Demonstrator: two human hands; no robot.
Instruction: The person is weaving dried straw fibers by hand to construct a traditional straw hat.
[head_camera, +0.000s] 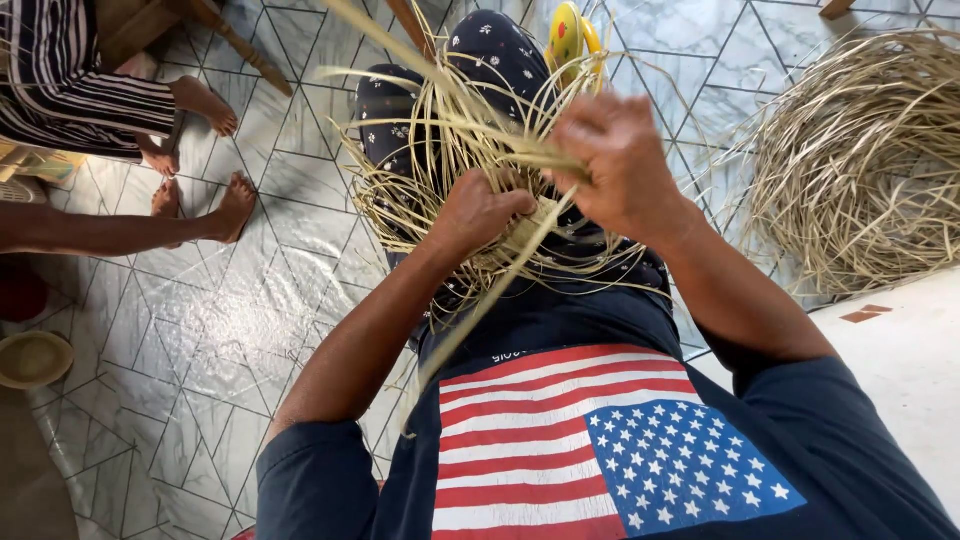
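Nearest the camera: dark blue T-shirt with a red, white and blue flag print (600, 450), worn by the seated person doing the work.

Just past it, on the lap at 12 o'clock: half-woven bundle of pale straw-coloured flat strips (470, 170), loose ends fanning out all round. Left hand (480, 212) is clenched on the woven core, pinning it down. Right hand (618, 165), at 1 o'clock from the left, is curled round a few strips and pulls them taut across the top.

Step in hand, my read: interlacing a strand while the core is held fixed. Next move likely needs steady tension and the left grip not slipping (loose ends tangle easily).

Containers: shallow round tan bowl (33, 357) on the floor at 9 o'clock; nothing visible in it. Yellow round object (566, 38) at 12 o'clock beyond the knees, can't tell what.

Far out: big loose heap of the same pale strips (860, 160) at 2 o'clock on the patterned grey tile floor (230, 330). Another person's bare feet (215, 205) at 10 o'clock.
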